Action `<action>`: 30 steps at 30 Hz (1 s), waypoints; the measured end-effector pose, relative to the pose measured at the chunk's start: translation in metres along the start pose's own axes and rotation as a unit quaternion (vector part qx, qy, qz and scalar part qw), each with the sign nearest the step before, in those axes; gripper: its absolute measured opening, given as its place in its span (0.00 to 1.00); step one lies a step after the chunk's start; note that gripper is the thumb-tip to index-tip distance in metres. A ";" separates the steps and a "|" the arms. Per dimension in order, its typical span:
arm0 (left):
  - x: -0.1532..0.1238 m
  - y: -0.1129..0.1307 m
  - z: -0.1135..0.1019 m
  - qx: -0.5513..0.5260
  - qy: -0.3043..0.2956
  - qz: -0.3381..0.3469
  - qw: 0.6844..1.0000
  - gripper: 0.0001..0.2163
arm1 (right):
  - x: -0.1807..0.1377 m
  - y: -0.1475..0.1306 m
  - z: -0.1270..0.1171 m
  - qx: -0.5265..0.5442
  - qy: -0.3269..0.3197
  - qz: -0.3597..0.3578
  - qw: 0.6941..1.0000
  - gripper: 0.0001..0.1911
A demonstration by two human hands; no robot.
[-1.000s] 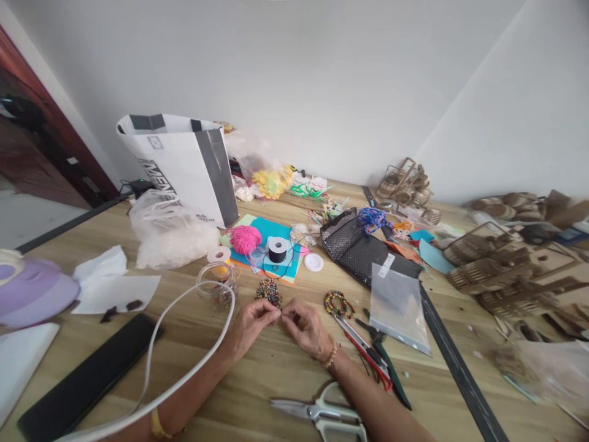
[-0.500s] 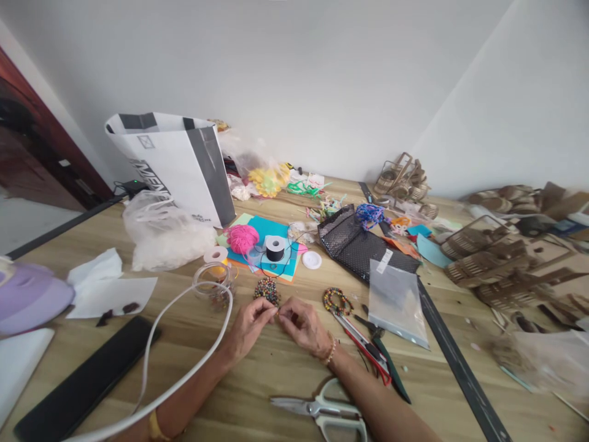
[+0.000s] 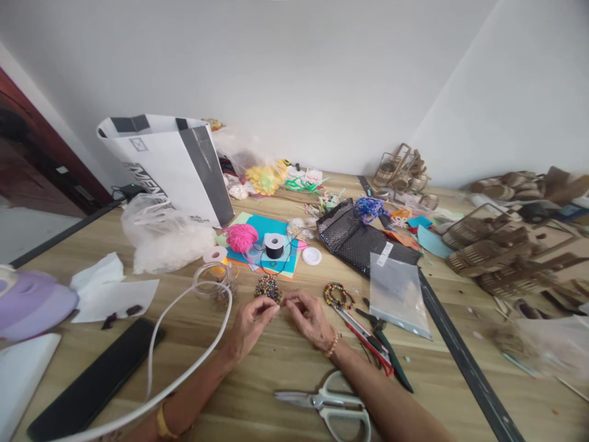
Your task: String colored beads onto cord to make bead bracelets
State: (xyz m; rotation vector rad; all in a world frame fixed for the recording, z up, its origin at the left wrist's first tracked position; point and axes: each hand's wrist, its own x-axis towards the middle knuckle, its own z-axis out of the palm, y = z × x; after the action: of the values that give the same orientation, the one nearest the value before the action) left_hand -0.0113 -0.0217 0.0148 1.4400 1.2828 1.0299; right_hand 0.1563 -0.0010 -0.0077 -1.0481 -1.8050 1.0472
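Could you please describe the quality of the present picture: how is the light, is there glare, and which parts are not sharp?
Head view: soft, diffuse light, with a faint shadow by the scissors; head view: pale sheen on the clear pouch; head view: brown baskets smeared and stretched toward the right edge; head view: detail between left hand and right hand too soft to read.
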 end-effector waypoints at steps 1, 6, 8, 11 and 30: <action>0.000 0.001 0.000 -0.001 0.000 0.002 1.000 0.11 | 0.000 0.000 0.000 0.008 0.000 0.009 1.000 0.14; -0.001 0.002 -0.001 0.002 0.006 0.010 1.000 0.11 | -0.002 -0.006 -0.003 0.057 -0.041 0.008 0.997 0.13; 0.000 0.002 -0.001 0.005 0.014 0.012 1.000 0.10 | -0.002 -0.007 -0.004 0.076 -0.068 -0.004 0.995 0.12; 0.001 0.002 -0.001 0.002 0.022 0.011 1.000 0.10 | -0.002 -0.006 -0.002 0.068 -0.077 -0.020 0.995 0.10; 0.017 -0.026 0.000 0.230 0.051 0.153 0.960 0.06 | 0.006 0.007 -0.001 -0.008 0.051 0.014 0.999 0.10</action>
State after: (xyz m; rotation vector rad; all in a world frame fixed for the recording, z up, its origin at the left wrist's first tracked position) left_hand -0.0153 -0.0041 -0.0108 2.0100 1.4710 1.0579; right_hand 0.1565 0.0070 -0.0126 -1.1193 -1.7245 0.9792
